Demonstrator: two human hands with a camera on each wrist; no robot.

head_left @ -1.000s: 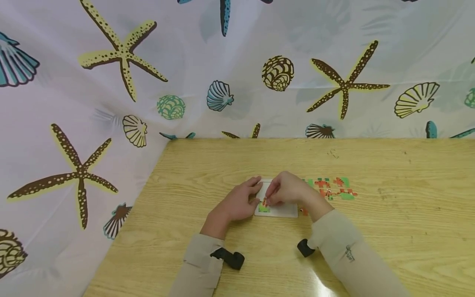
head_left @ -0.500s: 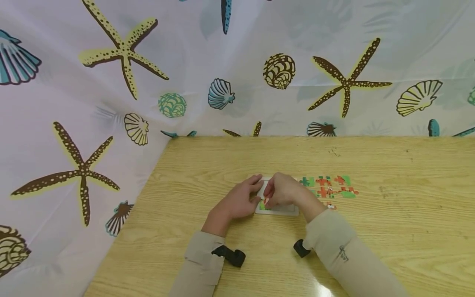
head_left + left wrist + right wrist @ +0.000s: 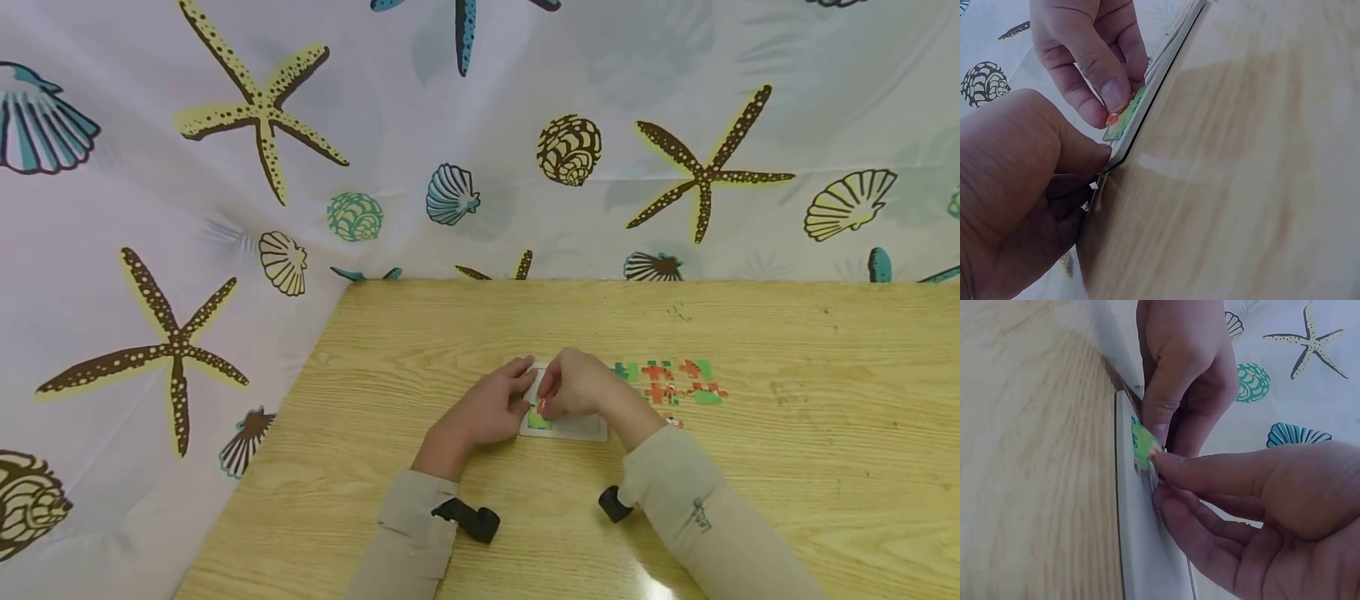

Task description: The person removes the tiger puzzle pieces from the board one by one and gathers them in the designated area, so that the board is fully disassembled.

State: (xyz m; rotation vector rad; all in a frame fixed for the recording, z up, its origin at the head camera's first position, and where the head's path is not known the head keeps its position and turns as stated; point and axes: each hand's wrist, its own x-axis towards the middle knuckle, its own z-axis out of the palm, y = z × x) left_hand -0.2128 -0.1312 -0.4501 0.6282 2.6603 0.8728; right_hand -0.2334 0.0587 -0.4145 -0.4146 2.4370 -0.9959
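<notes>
A white puzzle tray (image 3: 573, 433) lies on the wooden table, mostly screened by the hands. My left hand (image 3: 487, 408) holds its left edge, with the thumb near the lower left corner. A green puzzle piece (image 3: 1142, 442) lies in that corner. My right hand (image 3: 583, 385) is over the tray and pinches a small orange-red puzzle piece (image 3: 541, 406) between thumb and fingers, right against the green one. In the right wrist view the fingertips cover most of this orange piece, so whether the two interlock I cannot tell.
Several loose orange and green puzzle pieces (image 3: 660, 392) lie in rows to the right of the tray, some partly behind the right wrist. A white curtain (image 3: 495, 233) with printed starfish and shells hangs along the table's back and left sides.
The right hand stays at the tray's lower left with the orange puzzle piece, its forearm shifted slightly left since the first frame. The left hand keeps its hold on the tray.
</notes>
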